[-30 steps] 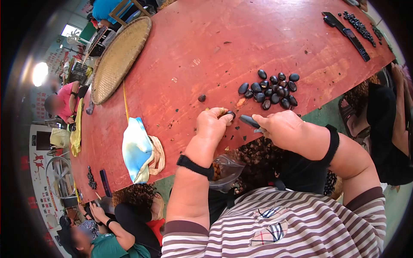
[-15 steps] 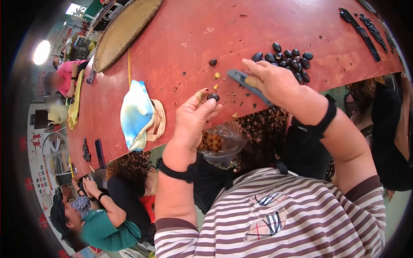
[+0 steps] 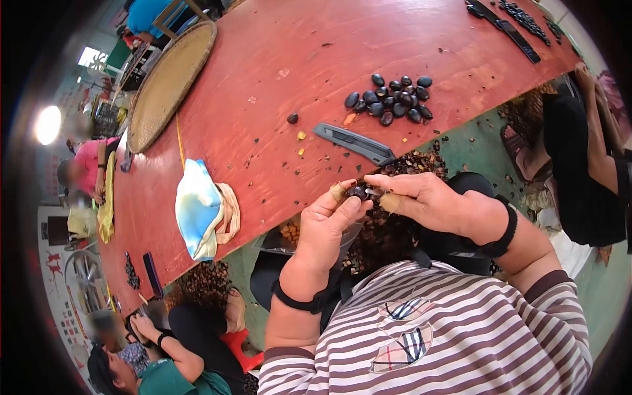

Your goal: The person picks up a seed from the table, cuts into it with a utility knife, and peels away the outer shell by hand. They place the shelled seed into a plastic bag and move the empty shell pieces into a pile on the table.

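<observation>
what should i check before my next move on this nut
1. Nut pinched between fingertips of left hand and right hand: ok.
2. Knife lies flat on the table, apart from both hands: ok.
3. Shell split open: cannot tell, fingers cover it.
4. Bag sits low, to the left of the grip: ok; mouth open: cannot tell.
5. Pile of dark nuts lies on the table beyond the knife: ok.

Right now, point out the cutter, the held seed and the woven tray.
cutter [image 3: 354,143], head view, middle of grey body.
held seed [image 3: 359,191], head view, dark shell top.
woven tray [image 3: 168,82], head view, bare weave centre.
</observation>
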### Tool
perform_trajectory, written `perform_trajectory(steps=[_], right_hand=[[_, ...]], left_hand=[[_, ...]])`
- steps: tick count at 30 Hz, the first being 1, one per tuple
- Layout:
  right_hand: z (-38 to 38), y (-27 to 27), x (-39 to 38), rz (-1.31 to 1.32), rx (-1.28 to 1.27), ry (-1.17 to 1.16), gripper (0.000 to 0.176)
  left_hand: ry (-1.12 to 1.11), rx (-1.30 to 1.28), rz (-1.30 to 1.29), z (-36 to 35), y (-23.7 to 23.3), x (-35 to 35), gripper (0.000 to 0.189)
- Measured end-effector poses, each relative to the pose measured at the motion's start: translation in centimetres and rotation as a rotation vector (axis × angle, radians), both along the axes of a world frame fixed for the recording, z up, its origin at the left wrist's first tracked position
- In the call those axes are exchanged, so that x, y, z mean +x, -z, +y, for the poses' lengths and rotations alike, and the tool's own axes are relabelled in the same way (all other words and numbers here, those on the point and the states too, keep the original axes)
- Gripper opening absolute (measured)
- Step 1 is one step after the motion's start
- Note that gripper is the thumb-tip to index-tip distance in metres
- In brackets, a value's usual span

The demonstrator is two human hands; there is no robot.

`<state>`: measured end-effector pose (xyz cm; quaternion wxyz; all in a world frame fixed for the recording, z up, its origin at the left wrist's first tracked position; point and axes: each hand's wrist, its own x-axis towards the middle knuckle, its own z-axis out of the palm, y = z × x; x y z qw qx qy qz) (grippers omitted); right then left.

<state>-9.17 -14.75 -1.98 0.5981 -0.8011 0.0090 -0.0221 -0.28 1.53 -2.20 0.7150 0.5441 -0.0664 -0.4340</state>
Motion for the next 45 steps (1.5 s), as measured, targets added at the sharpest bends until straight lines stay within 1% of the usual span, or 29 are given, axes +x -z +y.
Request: perform_trajectory(steps=[2,3,6,11,15,18,21,23,24,26,28,29,32,35,41,44,45], right_hand=[[0.4,-1.1,-0.4,0.158,0.125,0.007,0.036],[0.7,-0.8,-0.3,0.144,0.096,0.005,0.038],[0.6,-1.8,-0.8,0.236,0.15,-0.025,0.04],[0.7,-1.4,-1.2,0.268,0.205,-0.009,0.038],[0.9,-1.5,-1.3,0.301,0.233,0.012,0.037],[1.5,0.1,-1.3,0.206,0.235,0.074,0.036],[1.2,1.5,-1.1,0.132,-0.046,0.115,0.034],[0.9,0.9,-1.3,0.204,0.135,0.127,0.033],[0.7,0.3,-1.4,0.24,0.225,0.135,0.033],[0.4,-0.6,-1.4,0.281,0.272,0.112,0.035],[0.4,-0.7,-1.5,0.324,0.312,0.068,0.036],[0.4,-0.8,-1.5,0.296,0.304,0.049,0.038],[0.3,-1.3,-1.3,0.4,0.305,-0.001,0.039],[0.3,-0.8,-1.2,0.428,0.314,0.003,0.04],[0.2,0.0,-1.2,0.482,0.461,0.017,0.039],[0.4,0.2,-1.1,0.491,0.476,0.049,0.038],[0.4,0.2,-1.0,0.483,0.43,0.041,0.037]], left_hand=[[0.009,-0.009,0.009,-0.1,-0.2,-0.5,0.028],[0.023,-0.005,-0.003,-0.1,-0.3,-0.7,0.027],[0.049,-0.002,-0.05,-0.1,-0.5,-1.0,0.026],[0.048,-0.035,-0.135,-0.1,-0.5,-1.7,0.025],[0.054,0.01,-0.16,-0.3,-0.9,-1.9,0.024],[0.051,0.015,-0.16,-0.5,-0.4,-2.0,0.024],[0.046,-0.005,-0.127,-0.6,0.4,-2.0,0.024],[0.059,-0.009,-0.077,-0.6,0.0,-1.7,0.025],[0.04,0.007,-0.097,-0.6,0.1,-1.6,0.025],[0.001,0.037,-0.135,-0.6,0.6,-1.5,0.023],[0.02,0.01,-0.136,-0.7,0.5,-1.5,0.024],[0.027,-0.003,-0.135,-0.7,0.4,-1.6,0.024],[0.038,-0.032,-0.117,-0.8,0.1,-1.7,0.024],[0.04,0.01,-0.133,-0.8,-0.3,-1.8,0.024],[0.063,0.103,-0.174,-0.7,0.0,-1.7,0.023],[0.054,0.071,-0.155,-0.7,0.6,-1.8,0.022],[0.059,0.073,-0.154,-0.7,0.8,-1.7,0.022]])
